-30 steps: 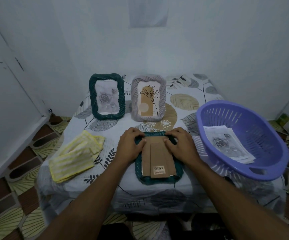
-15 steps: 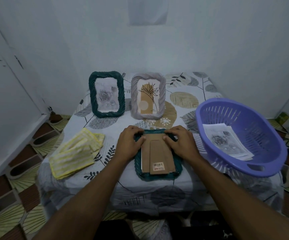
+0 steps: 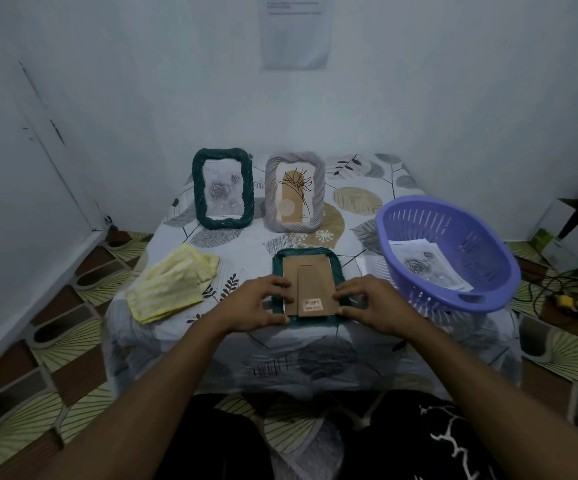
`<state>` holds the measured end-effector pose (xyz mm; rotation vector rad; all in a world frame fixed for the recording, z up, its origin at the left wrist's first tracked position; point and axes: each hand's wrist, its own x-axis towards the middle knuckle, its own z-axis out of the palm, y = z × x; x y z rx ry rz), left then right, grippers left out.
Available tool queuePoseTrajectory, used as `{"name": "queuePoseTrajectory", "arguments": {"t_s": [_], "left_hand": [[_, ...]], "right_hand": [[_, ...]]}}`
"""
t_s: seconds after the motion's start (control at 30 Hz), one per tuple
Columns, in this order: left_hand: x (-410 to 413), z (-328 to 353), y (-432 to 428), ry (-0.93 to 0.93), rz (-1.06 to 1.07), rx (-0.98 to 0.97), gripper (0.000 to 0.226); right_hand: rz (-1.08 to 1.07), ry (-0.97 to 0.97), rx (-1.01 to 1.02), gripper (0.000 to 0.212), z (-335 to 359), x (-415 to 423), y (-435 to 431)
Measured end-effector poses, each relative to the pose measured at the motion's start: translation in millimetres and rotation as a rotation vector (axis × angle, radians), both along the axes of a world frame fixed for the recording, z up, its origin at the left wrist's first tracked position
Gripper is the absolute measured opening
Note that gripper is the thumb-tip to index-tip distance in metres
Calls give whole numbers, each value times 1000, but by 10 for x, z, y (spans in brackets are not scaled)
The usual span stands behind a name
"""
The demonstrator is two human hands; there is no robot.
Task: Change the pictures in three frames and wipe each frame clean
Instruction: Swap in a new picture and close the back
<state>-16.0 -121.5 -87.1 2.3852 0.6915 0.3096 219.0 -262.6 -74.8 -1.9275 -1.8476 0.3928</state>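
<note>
Both hands are sliding back along the face-down frame [image 3: 310,252], from its far end toward its near end. The left hand [image 3: 258,301] is now settling at the near left corner, fingers curling onto the left edge of the backing board [image 3: 310,275] with the thumb by the near rim. The right hand [image 3: 370,303] is mirroring it at the near right corner, fingertips on the board's right edge. The board's far half and the far rim are showing, no longer covered by fingers. The view is pulling back slightly, so the table [image 3: 360,202] is looking a little smaller.
</note>
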Motion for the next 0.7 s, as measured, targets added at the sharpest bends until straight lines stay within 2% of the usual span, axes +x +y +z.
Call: {"name": "queuePoseTrajectory", "arguments": {"t_s": [0.17, 0.43, 0.7], "left_hand": [[33, 32, 2, 21, 40, -87, 42], [39, 8, -43, -55, 94, -137, 34], [43, -105, -47, -97, 83, -3, 27]], "right_hand": [[-67, 97, -35, 38, -65, -31, -44], [-88, 164, -53, 37, -81, -7, -17], [-81, 126, -66, 41, -62, -8, -17]]}}
